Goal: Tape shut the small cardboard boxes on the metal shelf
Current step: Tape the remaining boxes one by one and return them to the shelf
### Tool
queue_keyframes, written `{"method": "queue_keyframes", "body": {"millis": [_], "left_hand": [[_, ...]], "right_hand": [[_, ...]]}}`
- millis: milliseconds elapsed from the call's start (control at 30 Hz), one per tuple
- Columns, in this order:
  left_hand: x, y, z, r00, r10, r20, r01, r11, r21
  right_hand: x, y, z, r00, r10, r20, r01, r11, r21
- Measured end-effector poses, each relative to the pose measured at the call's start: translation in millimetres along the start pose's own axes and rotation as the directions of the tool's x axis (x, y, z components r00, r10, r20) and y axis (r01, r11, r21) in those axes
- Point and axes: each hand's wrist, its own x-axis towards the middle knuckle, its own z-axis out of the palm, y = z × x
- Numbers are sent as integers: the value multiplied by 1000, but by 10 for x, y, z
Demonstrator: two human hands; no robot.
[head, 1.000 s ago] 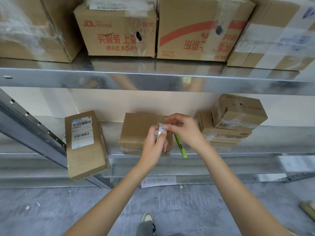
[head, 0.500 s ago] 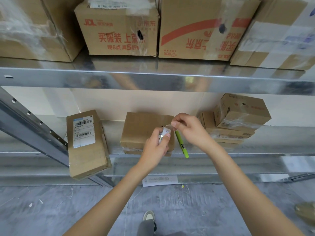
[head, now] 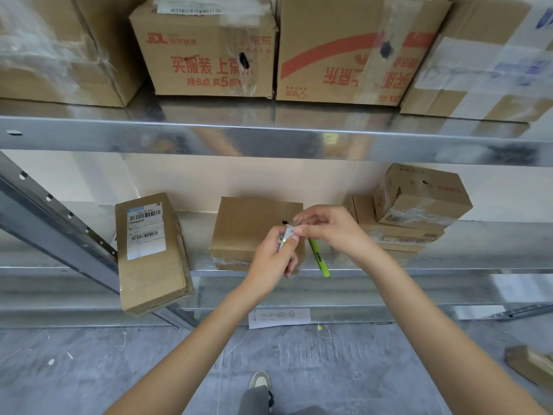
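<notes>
A small plain cardboard box (head: 248,229) lies on the metal shelf (head: 478,247) in the middle. In front of its right end my left hand (head: 273,260) grips a small roll of clear tape (head: 285,235). My right hand (head: 327,227) pinches the tape's loose end just above the roll. A green pen-shaped cutter (head: 318,257) lies on the shelf under my right hand. A labelled box (head: 149,253) sits at the left, overhanging the shelf edge. Stacked small boxes (head: 416,211) stand at the right.
Large cartons (head: 209,52) fill the upper shelf. A slanted metal brace (head: 57,226) crosses at the left. A white paper slip (head: 279,317) lies on the lower shelf level. Grey floor below, my shoe (head: 259,380) on it, another box (head: 532,368) at the right edge.
My right hand has drawn slightly up and right from the roll, stretching a short bit of tape. The left hand stays at the box's right end.
</notes>
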Motion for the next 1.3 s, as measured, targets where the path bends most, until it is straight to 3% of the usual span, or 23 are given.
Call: {"method": "queue_keyframes", "body": {"millis": [200, 300, 400, 567, 800, 900, 1000, 1167, 1300], "left_hand": [[-23, 61, 10, 1000, 0, 15, 0, 1000, -27], [-93, 51, -42, 992, 66, 104, -63, 998, -29], [-188, -13, -80, 974, 117, 196, -134, 988, 80], [-302, -67, -70, 977, 148, 155, -170, 976, 139], [-306, -88, -99, 993, -81, 91, 79, 997, 25], [-337, -84, -71, 992, -111, 59, 110, 994, 15], [-431, -112, -46, 990, -83, 117, 85, 996, -17], [-657, -292, -81, 984, -65, 169, 59, 997, 43], [-627, -368, -76, 972, -185, 147, 172, 980, 100]], "right_hand": [[-29, 6, 82, 998, 3, -68, 5, 992, 127], [-31, 5, 58, 996, -4, -85, 12, 995, 101], [-40, -1, 14, 987, -39, -157, 47, 998, 42], [-92, -34, -4, 977, -131, -166, 135, 991, 11], [-144, -230, 55, 955, -215, -205, 246, 959, 141], [-136, -257, 113, 967, -120, -223, 184, 938, 294], [-52, -256, 90, 966, 18, -257, 91, 908, 408], [70, -176, -35, 975, 70, -210, 4, 943, 332], [122, -88, -11, 990, 23, -136, 22, 947, 320]]}}
